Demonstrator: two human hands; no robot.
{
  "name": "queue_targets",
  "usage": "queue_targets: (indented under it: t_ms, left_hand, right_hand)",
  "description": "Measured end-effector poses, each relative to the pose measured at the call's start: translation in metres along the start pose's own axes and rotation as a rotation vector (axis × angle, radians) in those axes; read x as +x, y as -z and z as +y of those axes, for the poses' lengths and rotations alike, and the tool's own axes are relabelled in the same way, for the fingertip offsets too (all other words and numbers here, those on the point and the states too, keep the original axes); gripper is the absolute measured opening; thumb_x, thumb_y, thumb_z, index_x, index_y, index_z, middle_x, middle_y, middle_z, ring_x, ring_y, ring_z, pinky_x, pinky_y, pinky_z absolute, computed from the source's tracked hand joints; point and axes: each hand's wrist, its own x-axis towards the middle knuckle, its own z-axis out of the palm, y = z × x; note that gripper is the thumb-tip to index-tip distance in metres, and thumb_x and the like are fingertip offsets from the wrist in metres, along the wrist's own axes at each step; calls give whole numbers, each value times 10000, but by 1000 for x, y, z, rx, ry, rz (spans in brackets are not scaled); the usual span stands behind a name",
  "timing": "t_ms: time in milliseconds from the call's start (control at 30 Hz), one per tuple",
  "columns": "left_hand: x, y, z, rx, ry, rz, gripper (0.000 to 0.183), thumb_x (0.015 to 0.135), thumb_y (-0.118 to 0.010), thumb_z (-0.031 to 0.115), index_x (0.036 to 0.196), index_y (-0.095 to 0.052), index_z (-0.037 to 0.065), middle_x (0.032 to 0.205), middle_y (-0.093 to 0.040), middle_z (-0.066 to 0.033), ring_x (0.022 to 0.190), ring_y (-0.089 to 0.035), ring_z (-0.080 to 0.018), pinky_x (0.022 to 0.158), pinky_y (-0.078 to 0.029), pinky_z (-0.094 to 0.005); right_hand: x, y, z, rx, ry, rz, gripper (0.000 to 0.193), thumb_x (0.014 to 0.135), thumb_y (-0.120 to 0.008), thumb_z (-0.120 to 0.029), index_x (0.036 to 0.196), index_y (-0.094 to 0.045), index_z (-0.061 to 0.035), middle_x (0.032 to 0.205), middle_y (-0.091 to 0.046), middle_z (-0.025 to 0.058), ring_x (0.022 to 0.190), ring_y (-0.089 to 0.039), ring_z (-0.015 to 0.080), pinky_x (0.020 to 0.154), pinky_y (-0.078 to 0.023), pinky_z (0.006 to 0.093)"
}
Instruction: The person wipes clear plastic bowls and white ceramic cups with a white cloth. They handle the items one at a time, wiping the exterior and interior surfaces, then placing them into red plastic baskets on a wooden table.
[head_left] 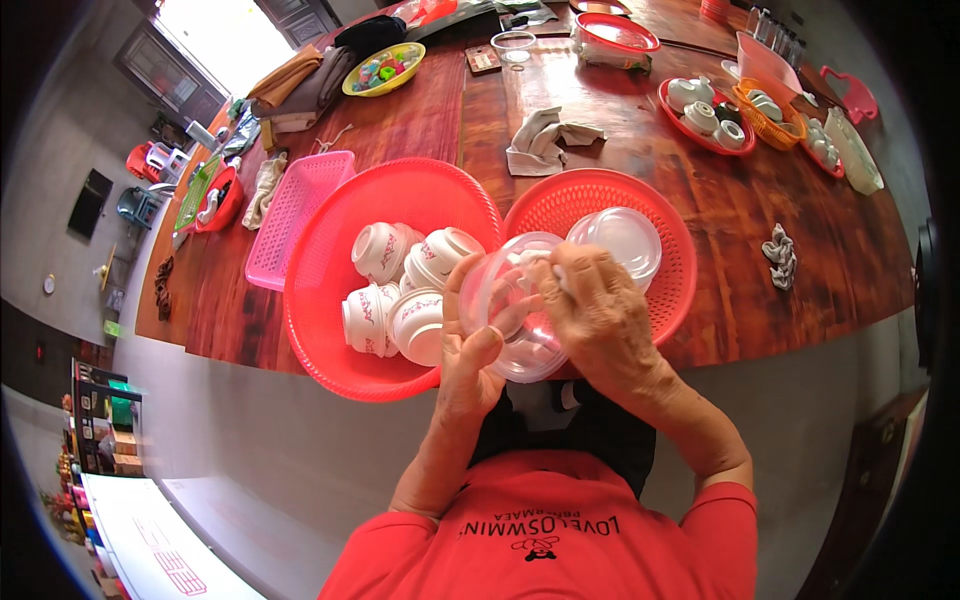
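Observation:
A clear plastic bowl (527,345) is tilted in front of me, at the near edge of the table. My left hand (472,350) grips its left side, with the thumb on the near wall and the fingers behind. Curled over the bowl's opening is my right hand (597,305), its fingers closed; a whitish bit shows by them, too small to name. Left of the hands, a large red plastic basket (325,345) holds several stacked white bowls (415,315) with red patterns. Behind my right hand, a smaller red basket (675,240) contains more clear plastic bowls (625,245).
A pink basket (283,225) stands left of the large red one. A crumpled cloth (545,140) lies beyond the baskets, another cloth (780,257) to the right. Farther back are a red tray (735,150) of white teaware, an orange basket (775,130) and a yellow bowl (385,85).

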Motion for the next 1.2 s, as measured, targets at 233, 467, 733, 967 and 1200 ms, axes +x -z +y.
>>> queue_targets:
  t_ms: [233, 467, 733, 967, 1200]
  left_hand:
    - [2, 9, -12, 143, -97, -5, 931, 695, -786, 117, 1457, -252, 115, 1323, -441, -102, 1213, -480, -221, 1010, -448, -351]
    - [1, 6, -15, 385, -211, -66, 1079, 593, -920, 210, 1432, -248, 111, 1273, -473, -92, 1150, -517, -214, 957, -478, -365]
    - [-2, -5, -14, 541, -268, -58, 1114, 551, -943, 258, 1412, -253, 103, 1290, -448, -103, 1167, -507, -221, 962, -474, -367]
    - [-2, -2, -15, 704, -352, -50, 1141, 522, -951, 271, 1402, -247, 96, 1320, -405, -109, 1188, -483, -237, 966, -467, -376]
    - [-3, 12, -18, 935, -490, -111, 1175, 485, -959, 327, 1397, -257, 89, 1372, -326, -120, 1229, -429, -253, 983, -438, -397]
  right_hand:
    - [-13, -1, -9, 756, -174, -305, 161, 771, -624, -41, 922, -610, 13, 932, -584, 137, 878, -597, 293, 738, -501, 365]
    - [-15, 19, -8, 1474, -591, -198, 135, 932, -577, -83, 999, -627, 23, 888, -546, 27, 761, -543, 84, 632, -456, 235]
    - [-15, 27, -24, 1578, -1007, 155, 117, 929, -586, -56, 998, -609, 35, 908, -565, 27, 718, -554, 67, 623, -457, 207]
    - [-16, 25, -27, 1049, -764, 197, 163, 862, -655, -52, 1001, -609, 21, 906, -588, 52, 782, -569, 106, 693, -466, 235]
    - [-20, 32, -18, 1652, -1000, -41, 204, 932, -592, -121, 1061, -649, 27, 910, -600, -21, 742, -540, 37, 641, -452, 196]
